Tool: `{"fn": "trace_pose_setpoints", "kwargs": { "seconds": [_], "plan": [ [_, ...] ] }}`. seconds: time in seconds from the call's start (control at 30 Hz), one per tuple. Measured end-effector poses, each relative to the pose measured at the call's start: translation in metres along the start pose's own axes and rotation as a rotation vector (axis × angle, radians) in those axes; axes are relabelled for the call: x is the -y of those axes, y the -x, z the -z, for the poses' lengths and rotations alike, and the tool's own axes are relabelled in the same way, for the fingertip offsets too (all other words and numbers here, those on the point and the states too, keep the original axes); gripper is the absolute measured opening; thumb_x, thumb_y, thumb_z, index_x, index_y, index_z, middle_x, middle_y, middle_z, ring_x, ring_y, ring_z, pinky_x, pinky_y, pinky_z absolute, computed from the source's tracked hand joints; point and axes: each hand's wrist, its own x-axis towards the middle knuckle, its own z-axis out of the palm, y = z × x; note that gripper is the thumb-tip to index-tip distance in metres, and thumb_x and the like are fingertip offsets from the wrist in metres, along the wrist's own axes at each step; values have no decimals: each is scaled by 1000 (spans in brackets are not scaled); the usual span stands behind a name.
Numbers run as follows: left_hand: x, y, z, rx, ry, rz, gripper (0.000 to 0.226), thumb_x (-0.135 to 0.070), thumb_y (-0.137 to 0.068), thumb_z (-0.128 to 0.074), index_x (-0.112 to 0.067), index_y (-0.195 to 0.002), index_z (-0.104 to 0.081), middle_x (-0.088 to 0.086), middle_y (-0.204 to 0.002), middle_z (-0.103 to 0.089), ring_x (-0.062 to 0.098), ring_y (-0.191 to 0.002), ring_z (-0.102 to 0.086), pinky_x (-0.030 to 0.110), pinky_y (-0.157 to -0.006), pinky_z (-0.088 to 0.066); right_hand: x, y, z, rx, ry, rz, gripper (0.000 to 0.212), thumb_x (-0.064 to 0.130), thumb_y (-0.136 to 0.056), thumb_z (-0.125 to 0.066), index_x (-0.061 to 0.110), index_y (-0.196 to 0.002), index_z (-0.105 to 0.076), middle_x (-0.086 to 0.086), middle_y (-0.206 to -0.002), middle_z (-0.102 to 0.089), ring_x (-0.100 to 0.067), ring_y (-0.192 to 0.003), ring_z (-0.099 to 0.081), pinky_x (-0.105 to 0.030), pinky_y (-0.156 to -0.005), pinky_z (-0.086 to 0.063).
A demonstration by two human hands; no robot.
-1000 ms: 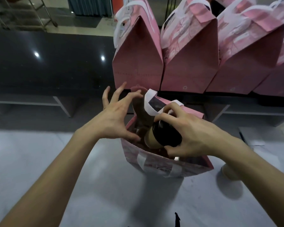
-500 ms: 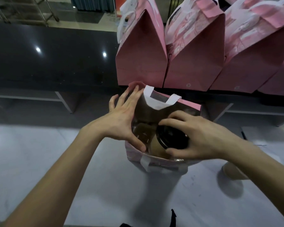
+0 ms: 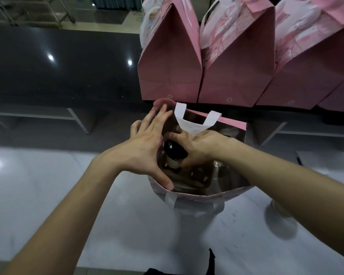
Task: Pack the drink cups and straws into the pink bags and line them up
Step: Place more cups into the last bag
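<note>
Open pink bag (image 3: 195,197), upright on pale worktop (image 3: 48,195), mouth facing up, white handle loop (image 3: 193,124) raised at far rim.

Drink cup (image 3: 172,155): dark-lidded, pale-bodied, now low inside the bag, toward its left side. Half a second earlier sitting nearer the mouth; a second earlier tilted above the rim. Descent into the bag therefore nearly done.

Right hand (image 3: 201,147): inside the bag mouth, fingers curled round the cup's lid and grasping it. Earlier working at rim height; now sunk below it.

Left hand (image 3: 147,153): fingers straight and spread, pressed against the bag's left wall, thumb hooked over the near rim, holding the mouth wide. Earlier hovering clear with fingers splayed; now in contact.

Brown insert or carrier at bag bottom, dim, details not clear. Straws not discernible.

Packed pink bags (image 3: 234,56): lined up closed on dark raised counter (image 3: 58,66) behind, touching side by side.

Second cup (image 3: 280,209), partly hidden under right forearm, standing on worktop to the right.

Judged status: cup seating in progress; release, straw, closing and placing in row outstanding.
</note>
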Motion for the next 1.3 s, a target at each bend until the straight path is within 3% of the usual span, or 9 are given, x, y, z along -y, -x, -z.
{"fn": "trace_pose_setpoints", "kwargs": {
  "seconds": [0.23, 0.37, 0.47, 0.6, 0.77, 0.93, 1.1, 1.23, 1.3],
  "plan": [
    [-4, 3, 2, -3, 12, 34, 182, -73, -40, -102, -50, -162, 30, -38, -158, 48, -23, -122, 57, 48, -130, 10, 1, -14, -6, 137, -91, 6, 104, 66, -65, -82, 46, -155, -34, 11, -127, -52, -17, -105, -56, -34, -79, -51],
    [-6, 4, 2, -14, 0, 38, 182, -75, -41, -101, -45, -165, 29, -26, -169, 39, 0, -151, 47, 58, -134, 9, 4, -17, -12, 191, -160, 35, 107, 57, -66, -91, 44, -157, -35, 10, -138, -57, -14, -105, -57, -28, -75, -50],
    [-7, 5, 2, -19, 13, 48, 179, -73, -42, -102, -48, -164, 28, -29, -168, 38, -7, -143, 51, 57, -134, 9, 1, -14, -12, 163, -224, 50, 102, 55, -65, -92, 40, -152, -40, 10, -135, -60, -18, -112, -64, -25, -75, -51],
    [-10, 8, 2, -5, 9, 72, 178, -69, -45, -103, -48, -164, 27, -31, -168, 38, -8, -145, 45, 54, -134, 10, -7, -7, -9, 97, 33, 88, 112, 58, -68, -92, 40, -161, -32, 3, -151, -47, -21, -126, -55, -29, -84, -45],
    [-16, 7, 2, 4, -15, 83, 179, -70, -46, -103, -42, -167, 26, -23, -173, 36, 5, -157, 40, 58, -134, 8, -19, -3, -5, 85, 115, 21, 109, 41, -78, -91, 45, -163, -22, 1, -131, -58, -19, -95, -57, -23, -55, -36],
    [-15, 5, 1, 3, -6, 73, 178, -72, -44, -102, -50, -161, 30, -31, -168, 37, -17, -133, 53, 53, -133, 10, -5, -7, -2, 72, 217, 65, 121, 63, -64, -97, 45, -162, -28, -4, -145, -48, -29, -125, -57, -39, -84, -56],
    [-12, 6, 2, 17, -6, 96, 177, -77, -44, -99, -51, -159, 33, -33, -165, 39, -13, -138, 45, 56, -134, 8, -10, 13, 21, 84, 55, 16, 107, 47, -72, -90, 50, -150, -17, 15, -111, -54, -2, -71, -49, -20, -51, -34],
    [-12, 3, 2, 20, -4, 94, 176, -79, -45, -98, -50, -159, 34, -33, -165, 39, -13, -139, 41, 56, -134, 7, -20, 36, 35, 4, 30, -17, 92, 53, -65, -81, 40, -145, -38, 14, -98, -61, -8, -74, -57, -23, -54, -41],
    [-13, 1, 2, 19, -21, 91, 177, -81, -45, -96, -46, -161, 33, -31, -167, 40, -9, -144, 41, 57, -135, 7, -19, 44, 34, 85, 106, -65, 100, 62, -63, -80, 39, -152, -39, 5, -119, -63, -18, -87, -58, -29, -64, -49]
  ]
}}
